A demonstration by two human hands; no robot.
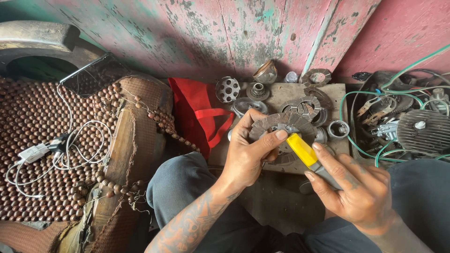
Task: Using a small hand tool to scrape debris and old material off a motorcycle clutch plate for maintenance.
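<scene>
A ring-shaped clutch disc [281,122] with brown friction pads is held up above the person's lap, in front of a board [286,93]. The left hand [248,152] grasps it, thumb across its face and fingers curled behind. The right hand [356,187] is clenched around a knife [307,154] with a yellow front and grey handle, its yellow tip laid against the disc's lower right edge, just beside the left thumb. Behind the disc on the board lie more parts: a second notched disc [304,107], a ring [316,76] leaning by the wall, a drilled round hub [227,89], a gear [258,90] and a small metal collar [338,129]. A red bag [197,110] is slumped to the left of the board, touching it. Farther left is a seat covered in a mat of brown wooden beads [37,154], with a white cable [70,150] coiled on it and a dark phone [93,75] propped at its top. To the right are a finned engine part [426,131] and green wires [375,117]. A worn pink plank wall [234,33] stands behind everything.
</scene>
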